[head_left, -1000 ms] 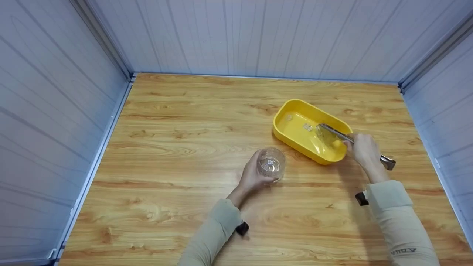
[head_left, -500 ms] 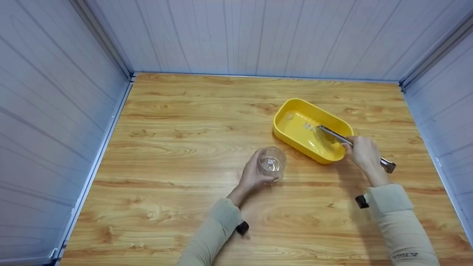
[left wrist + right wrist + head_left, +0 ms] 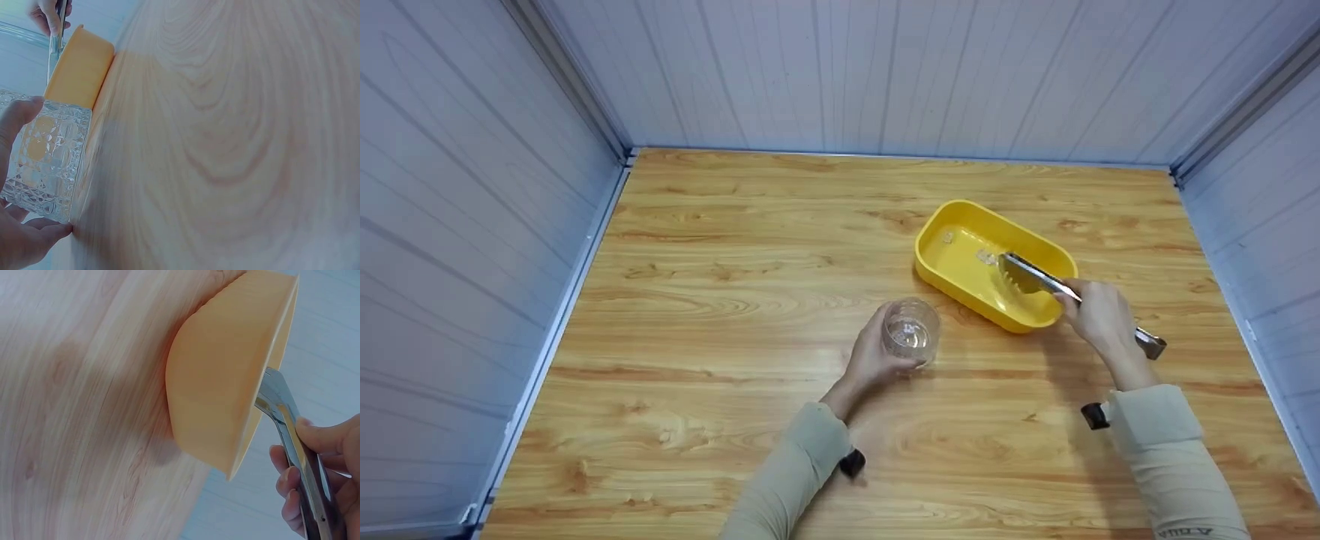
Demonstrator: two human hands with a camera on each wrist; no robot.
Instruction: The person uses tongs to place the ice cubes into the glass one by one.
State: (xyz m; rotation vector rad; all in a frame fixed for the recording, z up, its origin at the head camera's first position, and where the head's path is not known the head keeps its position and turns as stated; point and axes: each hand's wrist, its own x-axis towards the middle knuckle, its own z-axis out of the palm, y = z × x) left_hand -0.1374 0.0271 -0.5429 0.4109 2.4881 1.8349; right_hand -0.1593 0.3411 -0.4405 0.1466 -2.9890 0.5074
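Note:
My left hand [image 3: 871, 358] grips a clear patterned glass [image 3: 912, 331] standing on the wooden table. In the left wrist view, thumb and fingers lie around the faceted glass [image 3: 53, 160]. To its right, my right hand [image 3: 1101, 316] holds metal tongs [image 3: 1044, 277] whose front end reaches down into a yellow tub [image 3: 960, 295]. Small clear cubes, perhaps ice, lie in the tub: a cluster of cubes [image 3: 985, 257] beside the tong tips and a single cube [image 3: 947, 238] at the far left. In the right wrist view, the tub wall [image 3: 214, 377] hides the tips of the tongs [image 3: 309, 467].
Wood-grain table [image 3: 720, 300] extends left of the glass and in front of the tub. Pale panels close off the back [image 3: 840, 75], the left side [image 3: 472, 262] and the right side [image 3: 1260, 247]. The tub sits at an angle, behind and right of the glass.
My right hand has drawn slightly toward me, and the tong tips have shifted a little left inside the tub. The toothed tong end shows more clearly. The left hand and glass have stayed put.

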